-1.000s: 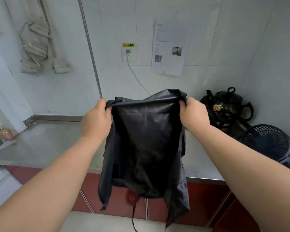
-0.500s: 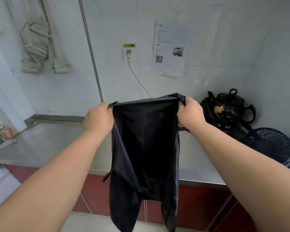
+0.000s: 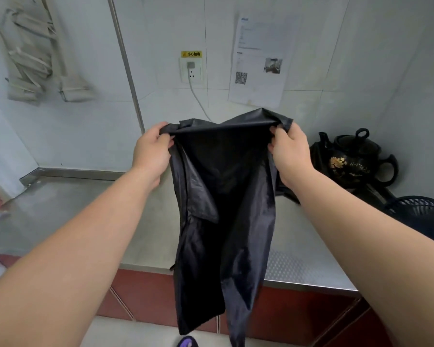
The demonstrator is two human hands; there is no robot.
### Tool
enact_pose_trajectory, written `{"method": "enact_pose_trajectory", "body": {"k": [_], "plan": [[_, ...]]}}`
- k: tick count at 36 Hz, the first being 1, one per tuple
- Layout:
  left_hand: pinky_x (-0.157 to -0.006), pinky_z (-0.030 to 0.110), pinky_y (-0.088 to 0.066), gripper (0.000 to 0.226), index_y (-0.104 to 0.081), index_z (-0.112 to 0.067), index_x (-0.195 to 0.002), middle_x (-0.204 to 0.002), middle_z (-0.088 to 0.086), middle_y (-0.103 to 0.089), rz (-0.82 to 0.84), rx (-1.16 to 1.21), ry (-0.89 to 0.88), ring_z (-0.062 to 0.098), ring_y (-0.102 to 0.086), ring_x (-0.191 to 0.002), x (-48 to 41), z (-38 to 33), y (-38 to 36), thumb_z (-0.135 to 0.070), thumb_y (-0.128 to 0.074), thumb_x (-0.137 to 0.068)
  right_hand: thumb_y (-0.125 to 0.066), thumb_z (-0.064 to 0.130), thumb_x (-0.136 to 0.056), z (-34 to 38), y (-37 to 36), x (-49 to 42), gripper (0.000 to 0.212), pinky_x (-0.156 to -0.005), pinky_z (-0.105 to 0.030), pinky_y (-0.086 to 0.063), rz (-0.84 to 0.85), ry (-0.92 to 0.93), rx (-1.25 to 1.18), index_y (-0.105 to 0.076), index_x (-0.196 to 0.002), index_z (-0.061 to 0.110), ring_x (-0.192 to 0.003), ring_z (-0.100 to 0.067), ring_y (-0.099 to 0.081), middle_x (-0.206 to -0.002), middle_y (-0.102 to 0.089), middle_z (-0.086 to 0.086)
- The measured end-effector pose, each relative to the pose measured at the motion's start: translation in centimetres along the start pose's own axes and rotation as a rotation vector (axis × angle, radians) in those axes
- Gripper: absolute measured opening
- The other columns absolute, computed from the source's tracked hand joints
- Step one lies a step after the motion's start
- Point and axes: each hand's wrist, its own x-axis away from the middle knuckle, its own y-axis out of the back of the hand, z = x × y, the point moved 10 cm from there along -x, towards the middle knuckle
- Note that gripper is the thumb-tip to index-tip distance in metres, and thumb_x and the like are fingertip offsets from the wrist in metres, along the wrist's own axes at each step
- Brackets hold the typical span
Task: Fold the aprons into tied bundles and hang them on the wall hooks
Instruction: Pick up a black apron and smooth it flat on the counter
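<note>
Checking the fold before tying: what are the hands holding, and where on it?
Both hold the shiny black fabric apron by its top edge: left hand pinches the left corner, right hand the right corner.

Your left hand point(image 3: 150, 151) and right hand point(image 3: 290, 149) grip the black apron point(image 3: 223, 196) stretched between them. It hangs across the front edge of the steel counter point(image 3: 85, 216) and hides the worktop's middle. Left of it, bare steel runs back to the wall. At right, a black teapot point(image 3: 356, 159) fills the corner, with a dark fan grille point(image 3: 421, 214) just beside it. On the wall are a vertical metal pipe point(image 3: 128, 71), a white cord point(image 3: 198, 101), a paper notice point(image 3: 258, 61) and, upper left, pale fabric bundles point(image 3: 30, 58).
</note>
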Motion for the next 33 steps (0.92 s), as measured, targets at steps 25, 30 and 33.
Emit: {"method": "enact_pose_trajectory", "body": {"k": [25,30,33], "plan": [[-0.084,0.016,-0.043,0.05,-0.026,-0.021,-0.148,-0.112,-0.014,-0.057,0.33,-0.26,0.136,0.006,-0.051,-0.105,-31.7,18.0,-10.4,-0.02,-0.042,-0.101,-0.046,0.026,-0.099,-15.7,-12.8,-25.1,0.071,-0.109,-0.021,-0.022,0.006,-0.18,0.478,-0.001,-0.151,0.011,-0.136,-0.018,-0.03,-0.151,-0.029,-0.001],[-0.097,0.024,-0.038,0.068,-0.019,-0.018,-0.15,-0.141,0.001,-0.043,0.496,-0.632,0.241,0.015,-0.048,-0.122,-28.5,25.7,-9.6,-0.019,-0.056,-0.093,-0.055,0.023,-0.094,-23.5,-14.9,-22.7,0.095,-0.109,-0.032,-0.03,0.153,-0.414,0.691,0.024,-0.145,0.007,-0.133,-0.028,-0.038,-0.149,-0.032,-0.015],[-0.076,0.012,-0.04,0.05,-0.042,-0.012,-0.139,-0.139,0.007,-0.048,0.571,-0.714,0.368,0.016,-0.058,-0.105,-24.4,31.0,-7.8,-0.02,-0.058,-0.092,-0.057,0.025,-0.092,-27.7,-15.9,-19.2,0.075,-0.1,-0.031,-0.038,0.303,-0.49,0.801,-0.012,-0.151,0.013,-0.127,-0.026,-0.046,-0.14,-0.047,-0.012]]}}
